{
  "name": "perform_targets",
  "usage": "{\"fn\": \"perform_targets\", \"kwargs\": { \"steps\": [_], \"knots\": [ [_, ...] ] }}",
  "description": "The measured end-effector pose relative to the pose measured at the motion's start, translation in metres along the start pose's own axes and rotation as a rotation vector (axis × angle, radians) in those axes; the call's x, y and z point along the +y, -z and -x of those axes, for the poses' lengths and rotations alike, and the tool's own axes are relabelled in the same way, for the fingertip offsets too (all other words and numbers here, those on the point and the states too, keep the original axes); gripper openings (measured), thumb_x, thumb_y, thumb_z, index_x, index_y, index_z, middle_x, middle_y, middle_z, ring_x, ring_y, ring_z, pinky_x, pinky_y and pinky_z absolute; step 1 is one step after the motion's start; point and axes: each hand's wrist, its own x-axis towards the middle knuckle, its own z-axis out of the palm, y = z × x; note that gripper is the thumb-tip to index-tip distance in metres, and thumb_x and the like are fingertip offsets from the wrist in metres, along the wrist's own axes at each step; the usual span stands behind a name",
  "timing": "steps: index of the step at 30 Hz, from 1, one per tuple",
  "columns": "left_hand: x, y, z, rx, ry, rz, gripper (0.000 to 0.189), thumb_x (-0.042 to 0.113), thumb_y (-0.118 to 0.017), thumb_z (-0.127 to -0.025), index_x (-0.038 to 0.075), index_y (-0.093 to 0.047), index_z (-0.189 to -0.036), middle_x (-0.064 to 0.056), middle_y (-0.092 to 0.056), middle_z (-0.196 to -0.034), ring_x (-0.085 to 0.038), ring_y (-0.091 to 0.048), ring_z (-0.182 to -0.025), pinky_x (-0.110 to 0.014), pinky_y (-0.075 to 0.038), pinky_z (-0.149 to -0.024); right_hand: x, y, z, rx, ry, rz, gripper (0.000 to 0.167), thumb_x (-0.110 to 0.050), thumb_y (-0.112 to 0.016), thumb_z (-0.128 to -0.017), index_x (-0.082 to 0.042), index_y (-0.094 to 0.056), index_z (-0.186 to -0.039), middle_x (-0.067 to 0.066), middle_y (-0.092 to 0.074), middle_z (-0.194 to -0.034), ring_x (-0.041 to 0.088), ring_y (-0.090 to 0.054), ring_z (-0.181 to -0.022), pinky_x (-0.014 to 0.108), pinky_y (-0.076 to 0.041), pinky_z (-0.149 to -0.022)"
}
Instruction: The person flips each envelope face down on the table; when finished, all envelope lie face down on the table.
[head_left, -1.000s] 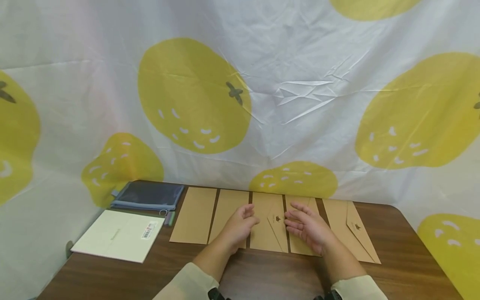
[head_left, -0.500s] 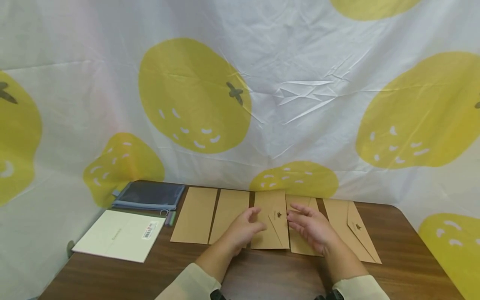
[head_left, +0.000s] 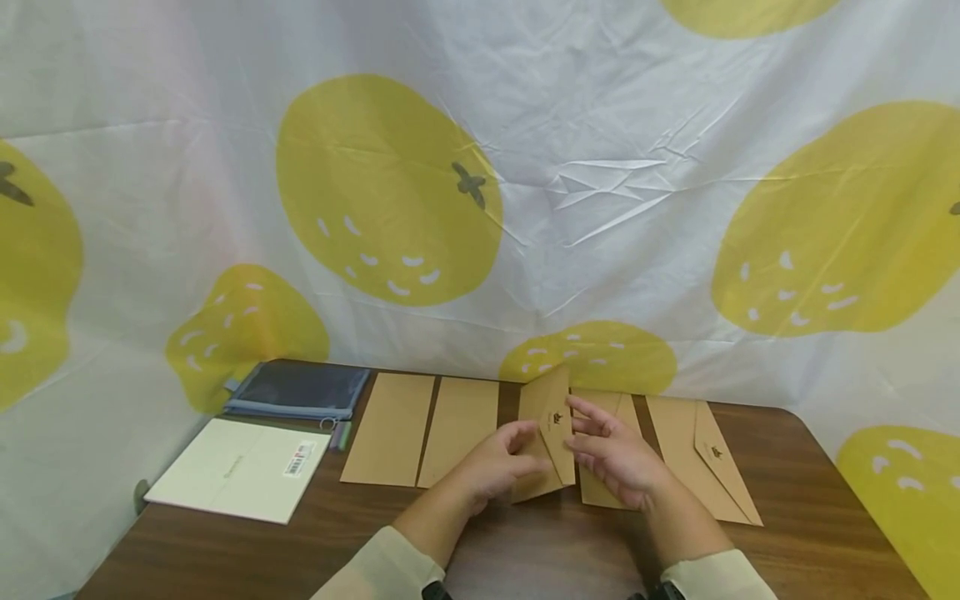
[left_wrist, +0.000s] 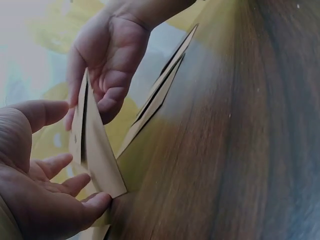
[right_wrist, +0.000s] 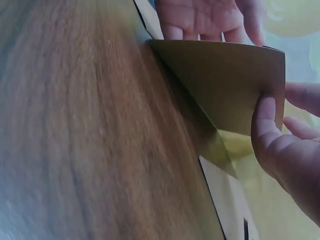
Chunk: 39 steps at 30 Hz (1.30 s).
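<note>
The middle kraft paper envelope [head_left: 551,400] is tilted up off the table along its right side, its printed flap facing up. My right hand [head_left: 618,458] pinches that raised edge; the right wrist view shows the thumb [right_wrist: 265,112] on the envelope's underside [right_wrist: 210,80] and fingers on the other face. At the envelope's left side is my left hand [head_left: 495,462], its fingers spread and loosely bent. In the left wrist view a fingertip of this left hand [left_wrist: 45,190] meets the envelope's lower corner, without a grip on it.
Two plain-faced envelopes [head_left: 393,429] [head_left: 465,425] lie left of the middle one. Two more with flaps up [head_left: 600,487] [head_left: 675,442] lie to its right. Further left are a white booklet [head_left: 232,471] and a blue zip pouch [head_left: 300,392]. A patterned curtain [head_left: 600,275] hangs behind the table [head_left: 810,500].
The middle envelope went from lying flat to tilted, its right edge raised by my right hand and its left edge shifted rightward. My left hand moved slightly right with it.
</note>
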Motion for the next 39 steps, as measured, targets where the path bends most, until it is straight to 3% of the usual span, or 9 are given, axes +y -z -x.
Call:
{"fn": "perform_targets", "kwargs": {
  "steps": [9, 12, 17, 23, 26, 28, 32, 35, 39],
  "knots": [
    [0.005, -0.005, 0.002, -0.022, -0.053, -0.002, 0.068, 0.026, -0.083, -0.093, 0.006, -0.057, -0.153, -0.009, -0.036, -0.174, -0.040, -0.039, -0.158, -0.059, -0.043, -0.124, -0.007, -0.010, 0.006, 0.007, -0.003, 0.001, 0.076, -0.015, -0.068, -0.105, -0.026, -0.031, -0.170, 0.021, -0.031, -0.164, 0.025, -0.048, -0.140, 0.022, -0.053, -0.104],
    [0.006, -0.006, 0.003, -0.026, -0.053, 0.006, 0.069, 0.029, -0.082, -0.094, 0.010, -0.055, -0.155, -0.009, -0.040, -0.172, -0.040, -0.042, -0.155, -0.059, -0.048, -0.119, -0.007, -0.014, 0.007, -0.003, 0.004, 0.000, 0.074, -0.018, -0.068, -0.106, -0.024, -0.031, -0.170, 0.021, -0.032, -0.165, 0.024, -0.047, -0.141, 0.022, -0.053, -0.104],
    [0.008, -0.007, 0.003, -0.032, -0.032, 0.081, 0.071, 0.034, -0.079, -0.097, 0.018, -0.048, -0.160, -0.015, -0.049, -0.164, -0.036, -0.053, -0.146, -0.057, -0.054, -0.113, -0.008, -0.019, 0.008, -0.052, 0.023, -0.004, 0.070, -0.021, -0.065, -0.108, -0.018, -0.032, -0.169, 0.024, -0.032, -0.168, 0.018, -0.056, -0.132, 0.021, -0.055, -0.101],
    [0.009, -0.009, 0.001, -0.022, -0.038, 0.208, 0.067, 0.026, -0.075, -0.101, 0.021, -0.048, -0.162, -0.019, -0.053, -0.159, -0.029, -0.059, -0.140, -0.057, -0.052, -0.115, -0.007, -0.020, 0.009, -0.101, 0.032, -0.016, 0.069, -0.019, -0.061, -0.109, -0.013, -0.029, -0.170, 0.027, -0.025, -0.172, 0.025, -0.051, -0.143, 0.022, -0.055, -0.105],
    [0.009, -0.008, 0.001, -0.031, -0.054, 0.250, 0.064, 0.020, -0.073, -0.102, 0.022, -0.048, -0.162, -0.020, -0.055, -0.157, -0.028, -0.059, -0.139, -0.056, -0.051, -0.117, -0.005, -0.019, 0.007, -0.104, 0.042, 0.009, 0.070, -0.017, -0.062, -0.109, -0.013, -0.029, -0.170, 0.029, -0.026, -0.172, 0.024, -0.055, -0.141, 0.025, -0.056, -0.105],
    [0.011, -0.006, 0.001, -0.027, -0.077, 0.248, 0.062, 0.017, -0.071, -0.103, 0.021, -0.049, -0.161, -0.021, -0.056, -0.156, -0.029, -0.059, -0.140, -0.054, -0.052, -0.117, -0.003, -0.019, 0.006, -0.104, 0.050, 0.030, 0.070, -0.017, -0.063, -0.108, -0.013, -0.030, -0.170, 0.029, -0.028, -0.172, 0.020, -0.059, -0.137, 0.029, -0.056, -0.107],
    [0.016, 0.000, 0.002, 0.026, -0.127, 0.156, 0.059, 0.011, -0.069, -0.102, 0.018, -0.053, -0.158, -0.021, -0.058, -0.155, -0.030, -0.057, -0.142, -0.049, -0.052, -0.115, 0.002, -0.019, 0.004, -0.115, 0.041, 0.059, 0.073, -0.020, -0.066, -0.107, -0.011, -0.030, -0.170, 0.031, -0.032, -0.170, 0.018, -0.062, -0.132, 0.037, -0.056, -0.111],
    [0.019, 0.004, 0.002, 0.063, -0.144, 0.106, 0.060, 0.005, -0.069, -0.099, 0.018, -0.057, -0.156, -0.020, -0.061, -0.150, -0.032, -0.056, -0.141, -0.047, -0.050, -0.116, 0.006, -0.020, 0.003, -0.144, 0.003, 0.074, 0.076, -0.021, -0.064, -0.108, -0.008, -0.023, -0.171, 0.033, -0.034, -0.167, 0.026, -0.056, -0.140, 0.041, -0.053, -0.116],
    [0.021, 0.008, 0.002, 0.083, -0.148, 0.126, 0.065, -0.003, -0.068, -0.094, 0.016, -0.057, -0.156, -0.021, -0.064, -0.148, -0.037, -0.055, -0.144, -0.050, -0.049, -0.118, 0.008, -0.021, 0.003, -0.142, -0.036, 0.054, 0.076, -0.021, -0.059, -0.110, -0.004, -0.017, -0.171, 0.033, -0.034, -0.166, 0.041, -0.043, -0.154, 0.046, -0.047, -0.123]
  ]
}}
